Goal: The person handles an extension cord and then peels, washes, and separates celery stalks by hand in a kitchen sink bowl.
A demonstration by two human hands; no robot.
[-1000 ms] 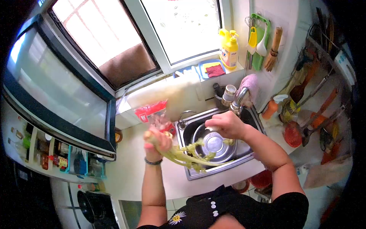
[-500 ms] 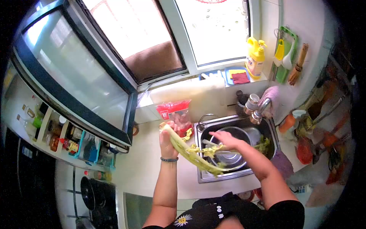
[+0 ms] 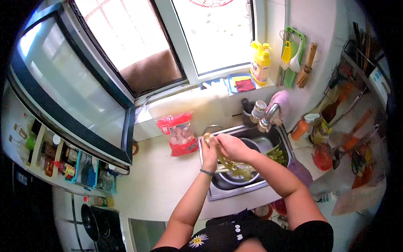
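Observation:
Over the sink [image 3: 214, 194] at the counter's right, my left hand [image 3: 209, 154] is wrapped around the root end of a bunch of celery [image 3: 240, 171]. My right hand [image 3: 233, 148] grips the same bunch just beside it, fingers closed and close to the left. The pale stalks and yellowish leaves hang down over a round metal basin [image 3: 257, 148] inside the sink. More green leafy stalks [image 3: 276, 156] lie at the sink's right side. Parts of the celery are hidden behind my hands and right forearm.
A red-and-clear bag of pale pieces [image 3: 178, 136] stands left of the sink. The faucet [image 3: 265, 122] rises behind it. A yellow pump bottle [image 3: 261, 65] is on the sill. An open window sash [image 3: 79, 80] juts over the counter; utensils hang at right.
My right hand has moved from over the basin to the celery's root end, beside my left hand. The celery has shifted right and now hangs more steeply. The camera view has shifted slightly.

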